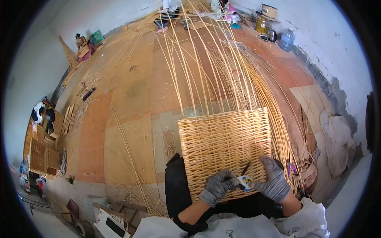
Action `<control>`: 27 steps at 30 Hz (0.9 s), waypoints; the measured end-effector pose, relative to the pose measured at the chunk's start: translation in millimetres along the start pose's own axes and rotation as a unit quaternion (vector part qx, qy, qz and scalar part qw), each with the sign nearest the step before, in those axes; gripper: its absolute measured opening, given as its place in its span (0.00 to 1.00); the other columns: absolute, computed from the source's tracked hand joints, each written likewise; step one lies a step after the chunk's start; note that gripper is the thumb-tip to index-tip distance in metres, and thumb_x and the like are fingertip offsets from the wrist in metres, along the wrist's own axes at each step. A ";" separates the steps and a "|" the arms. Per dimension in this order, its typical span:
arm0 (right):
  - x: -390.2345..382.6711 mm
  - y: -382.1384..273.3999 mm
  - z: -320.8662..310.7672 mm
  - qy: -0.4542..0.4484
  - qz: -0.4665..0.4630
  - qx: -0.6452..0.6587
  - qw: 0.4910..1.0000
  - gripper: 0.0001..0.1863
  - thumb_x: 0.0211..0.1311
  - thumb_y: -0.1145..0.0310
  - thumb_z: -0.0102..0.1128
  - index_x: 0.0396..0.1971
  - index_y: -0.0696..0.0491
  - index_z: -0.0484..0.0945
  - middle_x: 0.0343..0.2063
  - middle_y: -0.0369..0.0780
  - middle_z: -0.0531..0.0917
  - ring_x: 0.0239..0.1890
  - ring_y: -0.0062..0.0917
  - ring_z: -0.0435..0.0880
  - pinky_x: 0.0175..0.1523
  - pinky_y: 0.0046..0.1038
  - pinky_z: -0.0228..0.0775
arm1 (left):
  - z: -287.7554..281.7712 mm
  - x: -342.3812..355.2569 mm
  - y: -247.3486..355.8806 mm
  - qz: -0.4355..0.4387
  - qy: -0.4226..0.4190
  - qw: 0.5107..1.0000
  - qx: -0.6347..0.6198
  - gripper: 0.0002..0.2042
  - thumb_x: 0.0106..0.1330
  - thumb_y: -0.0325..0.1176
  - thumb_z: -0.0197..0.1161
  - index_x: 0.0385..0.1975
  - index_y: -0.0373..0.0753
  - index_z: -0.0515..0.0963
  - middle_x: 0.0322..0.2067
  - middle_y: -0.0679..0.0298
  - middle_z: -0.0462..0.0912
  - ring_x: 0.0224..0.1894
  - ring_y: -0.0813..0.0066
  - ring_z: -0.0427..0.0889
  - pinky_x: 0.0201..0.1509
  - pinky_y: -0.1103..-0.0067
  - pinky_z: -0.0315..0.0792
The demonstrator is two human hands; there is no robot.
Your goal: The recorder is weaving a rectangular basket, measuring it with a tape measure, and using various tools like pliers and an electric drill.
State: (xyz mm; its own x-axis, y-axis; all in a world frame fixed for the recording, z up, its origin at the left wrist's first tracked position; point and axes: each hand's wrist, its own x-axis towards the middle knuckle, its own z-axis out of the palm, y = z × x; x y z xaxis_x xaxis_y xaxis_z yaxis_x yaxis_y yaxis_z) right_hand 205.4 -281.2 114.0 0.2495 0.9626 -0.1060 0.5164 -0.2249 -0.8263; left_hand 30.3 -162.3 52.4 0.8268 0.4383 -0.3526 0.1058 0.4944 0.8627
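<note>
A woven rattan panel (224, 139) with long unwoven canes rising from its top edge rests over my black-clad lap. My gray-gloved left hand (217, 187) is closed at the left side of a small white-and-blue object (245, 182), fingertips gripping it, over the panel's lower part. My gray-gloved right hand (273, 181) holds the same object from the right, thumb raised. A short dark strip shows just above the object; I cannot tell what it is. Purple-handled pliers (293, 168) lie beside my right hand.
Bundled canes (274, 115) trail along the right. People work at the far left (80, 43), left side (47, 119) and back (162, 20). Finished wicker pieces (39, 156) stand left. A water jug (287, 40) and yellow bucket (262, 24) sit by the right wall. Loose canes litter the floor.
</note>
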 end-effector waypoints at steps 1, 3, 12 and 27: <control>7.5 -11.7 3.1 0.075 -0.112 -0.117 0.984 0.35 0.50 0.51 0.65 0.49 0.62 0.67 0.26 0.45 0.78 0.26 0.36 0.79 0.34 0.31 0.71 | 0.0 2.1 3.2 -0.024 -0.006 1.000 0.009 0.09 0.58 0.31 0.65 0.34 0.35 0.76 0.33 0.62 0.80 0.37 0.73 0.79 0.46 0.79 0.76; 22.6 -32.5 2.4 0.034 -0.076 -0.176 0.981 0.32 0.51 0.59 0.64 0.51 0.63 0.66 0.32 0.50 0.79 0.32 0.40 0.81 0.39 0.34 0.73 | 2.7 9.1 35.0 0.098 -0.005 0.968 0.230 0.09 0.60 0.33 0.63 0.35 0.35 0.76 0.35 0.61 0.80 0.37 0.73 0.79 0.46 0.78 0.75; 113.4 53.5 -158.6 -0.024 -0.011 -0.161 0.987 0.05 0.55 0.71 0.60 0.27 0.56 0.80 0.18 0.39 0.78 0.21 0.21 0.75 0.29 0.23 0.67 | -202.9 78.8 113.6 0.159 0.383 0.865 0.281 0.09 0.56 0.35 0.66 0.30 0.35 0.82 0.24 0.63 0.80 0.22 0.76 0.74 0.25 0.79 0.68; 147.8 71.4 -198.7 -0.091 0.103 -0.071 0.988 0.07 0.54 0.68 0.62 0.24 0.57 0.81 0.15 0.34 0.78 0.18 0.16 0.74 0.24 0.20 0.65 | -180.4 90.1 146.4 -0.017 0.292 0.932 0.212 0.17 0.62 0.45 0.61 0.32 0.34 0.80 0.23 0.63 0.81 0.21 0.78 0.75 0.25 0.83 0.71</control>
State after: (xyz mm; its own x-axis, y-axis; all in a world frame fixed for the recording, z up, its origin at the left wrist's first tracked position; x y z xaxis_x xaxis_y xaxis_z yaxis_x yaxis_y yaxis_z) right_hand 442.0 -185.0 149.2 0.2167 0.9027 -0.3719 0.5828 -0.4252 -0.6925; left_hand 20.7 85.1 81.5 0.3893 0.8231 -0.4135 0.4376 0.2297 0.8693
